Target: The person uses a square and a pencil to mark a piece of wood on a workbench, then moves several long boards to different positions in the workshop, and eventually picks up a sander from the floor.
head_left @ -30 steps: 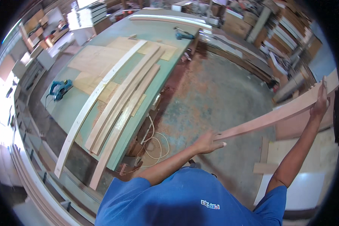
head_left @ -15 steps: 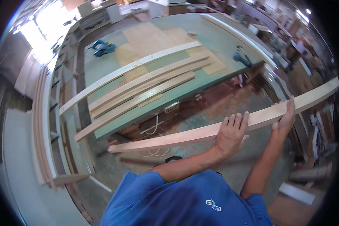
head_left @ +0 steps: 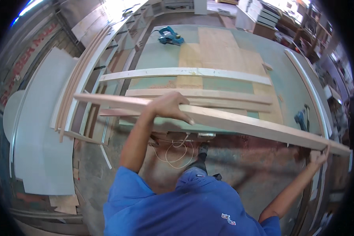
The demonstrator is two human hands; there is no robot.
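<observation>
A long pale wooden board (head_left: 244, 125) spans the view above the green workbench's front edge. My left hand (head_left: 167, 108) grips it left of its middle, fingers wrapped over it. My right hand (head_left: 321, 155) holds it near its right end. Behind it, several planks (head_left: 200, 93) and a white strip (head_left: 185, 72) lie across plywood sheets (head_left: 218, 43) on the green workbench (head_left: 281, 94). A blue power planer (head_left: 170, 37) sits on the bench's far left part, and a blue power tool (head_left: 301, 118) rests near its right edge.
At left are a rack (head_left: 80, 90) with long strips and a large grey panel (head_left: 47, 129). A long strip (head_left: 306, 82) lines the bench's right side. A pale cord (head_left: 177, 159) lies looped on the floor. Stacked white cabinet parts (head_left: 255, 11) stand at the back right.
The view has swung round toward the bench. The held board, earlier at my right over the floor, now lies horizontally in front of the planks. My hands have moved farther apart along it.
</observation>
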